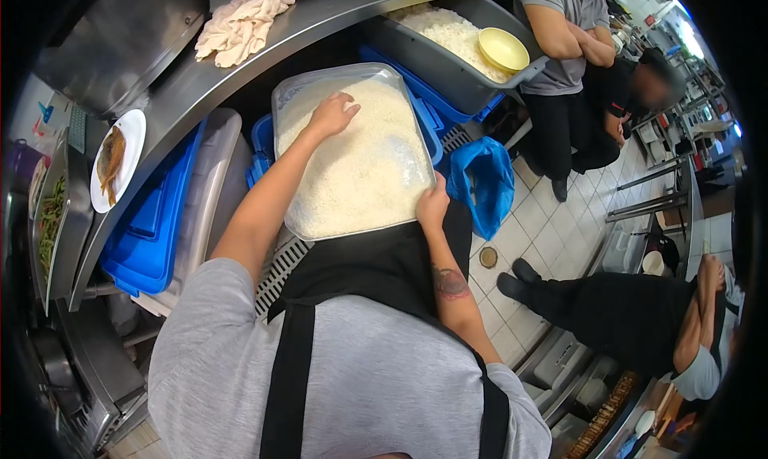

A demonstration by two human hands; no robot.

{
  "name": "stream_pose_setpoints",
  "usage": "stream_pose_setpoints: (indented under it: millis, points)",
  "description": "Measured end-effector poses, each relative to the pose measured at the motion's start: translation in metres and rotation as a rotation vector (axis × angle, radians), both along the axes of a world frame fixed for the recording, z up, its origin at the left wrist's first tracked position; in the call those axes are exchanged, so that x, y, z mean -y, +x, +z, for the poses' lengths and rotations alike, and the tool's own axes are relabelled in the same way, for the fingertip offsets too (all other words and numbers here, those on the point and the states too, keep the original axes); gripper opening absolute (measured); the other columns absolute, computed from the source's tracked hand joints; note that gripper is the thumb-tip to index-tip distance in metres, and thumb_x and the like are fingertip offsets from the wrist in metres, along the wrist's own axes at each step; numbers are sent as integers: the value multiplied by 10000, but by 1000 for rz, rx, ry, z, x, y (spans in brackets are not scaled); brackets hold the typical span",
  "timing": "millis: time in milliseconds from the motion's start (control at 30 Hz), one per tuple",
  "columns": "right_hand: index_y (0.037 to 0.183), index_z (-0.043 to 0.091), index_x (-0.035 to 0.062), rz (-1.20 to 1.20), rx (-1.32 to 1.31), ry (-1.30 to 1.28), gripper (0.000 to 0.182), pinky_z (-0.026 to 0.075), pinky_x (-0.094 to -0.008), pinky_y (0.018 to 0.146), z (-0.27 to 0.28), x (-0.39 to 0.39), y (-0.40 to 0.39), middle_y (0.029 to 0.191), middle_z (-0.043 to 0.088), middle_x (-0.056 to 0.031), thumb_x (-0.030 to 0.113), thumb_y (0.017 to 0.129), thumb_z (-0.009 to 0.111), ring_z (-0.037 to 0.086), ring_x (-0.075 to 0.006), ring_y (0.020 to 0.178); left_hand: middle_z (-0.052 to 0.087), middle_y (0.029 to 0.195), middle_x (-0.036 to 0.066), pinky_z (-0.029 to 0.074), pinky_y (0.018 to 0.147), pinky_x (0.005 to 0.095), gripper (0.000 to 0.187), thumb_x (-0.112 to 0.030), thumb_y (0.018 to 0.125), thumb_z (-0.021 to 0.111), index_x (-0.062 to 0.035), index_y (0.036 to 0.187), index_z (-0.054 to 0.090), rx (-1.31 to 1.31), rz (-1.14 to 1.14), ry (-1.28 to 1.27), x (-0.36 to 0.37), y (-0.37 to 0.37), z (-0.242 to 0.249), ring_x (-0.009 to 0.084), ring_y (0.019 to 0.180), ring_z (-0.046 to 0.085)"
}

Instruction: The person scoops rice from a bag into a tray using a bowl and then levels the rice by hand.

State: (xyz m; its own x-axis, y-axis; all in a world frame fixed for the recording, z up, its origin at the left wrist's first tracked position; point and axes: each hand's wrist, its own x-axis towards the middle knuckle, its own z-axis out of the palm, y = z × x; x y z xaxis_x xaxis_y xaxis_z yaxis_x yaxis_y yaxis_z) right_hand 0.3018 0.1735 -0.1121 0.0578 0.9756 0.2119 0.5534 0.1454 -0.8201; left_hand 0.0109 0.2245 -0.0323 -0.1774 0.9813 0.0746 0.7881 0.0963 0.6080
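A shallow metal tray (298,225) full of white rice (352,167) is in front of my body, tilted slightly. The rice lies thin near the right side, where bare metal shows through. My left hand (332,115) is over the far part of the rice, its fingers loosely bent and apart, with nothing seen in them. At the near right corner, my right hand (433,203) grips the tray's rim, thumb on the inner side.
Behind the tray a grey tub (448,63) holds white rice and a yellow bowl (504,49). Blue lids (152,211) lean at left, below a steel counter (180,91) with a cloth (240,29) and a plate of fish (118,161). A blue bag (482,183) stands right; other people are nearby.
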Motion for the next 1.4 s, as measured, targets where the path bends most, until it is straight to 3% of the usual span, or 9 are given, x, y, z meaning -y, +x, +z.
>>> stream_pose_setpoints:
  millis: [67,233,400,500,667,900,1067,1167,1400]
  points:
    - [1171,544,26,1,-1,0,394,474,-465,810,1,0,-1,976,624,-279,-26,798,428,609,-427,922,435,1395,145,347,1027,461,495,-389,839,588,-114,1249,558,-166,116,53,-7,-8,-31,350,1274,400]
    - [1173,541,16,-5,3,-8,410,471,-470,815,-2,-1,0,972,621,-290,-23,783,422,607,-433,922,422,1405,116,320,1043,480,564,-378,753,676,-134,1248,559,-348,147,-16,29,32,-47,359,1321,329]
    - [1177,538,20,12,-15,0,415,466,-475,819,-3,-1,0,974,622,-288,-22,781,422,603,-438,929,604,1107,176,456,864,435,289,-142,736,659,-66,1014,641,-38,-212,89,61,62,-61,343,1079,551]
    - [1179,539,28,5,-18,-10,412,466,-475,822,-4,0,0,978,622,-286,-20,787,421,603,-437,932,643,939,203,493,781,422,235,-95,755,629,-45,985,626,-111,-313,20,69,68,-57,367,906,615]
    - [1180,542,36,-17,1,-51,409,467,-473,824,0,0,-1,985,621,-286,-20,794,422,604,-434,933,646,840,222,502,741,451,155,-86,831,558,-30,964,614,5,-128,33,34,44,-14,398,837,628]
    - [1181,540,28,-18,1,-53,414,466,-467,833,3,1,-1,986,619,-292,-16,790,409,604,-432,943,600,1147,200,438,931,410,298,-143,851,571,4,1110,580,-107,-73,56,-42,7,1,358,1076,563]
    - [1179,543,28,-24,0,-67,413,469,-467,833,-1,-1,-1,978,620,-293,-6,792,402,605,-434,944,431,1384,89,276,1040,595,470,-293,798,654,-144,1234,562,-316,-62,44,-58,23,-22,324,1317,326]
    - [1178,545,34,-20,-1,-74,414,473,-465,825,1,0,-1,971,621,-292,-9,791,404,609,-432,935,391,1415,96,238,1027,643,502,-331,805,652,-174,1269,542,-349,-85,5,-40,37,-38,352,1293,347]
    - [1183,545,34,-13,-8,-88,425,480,-458,800,3,0,-1,949,624,-293,-20,787,404,622,-424,901,585,1151,168,449,885,374,343,48,712,585,-42,1038,638,-21,-263,-128,26,56,-44,336,1040,567]
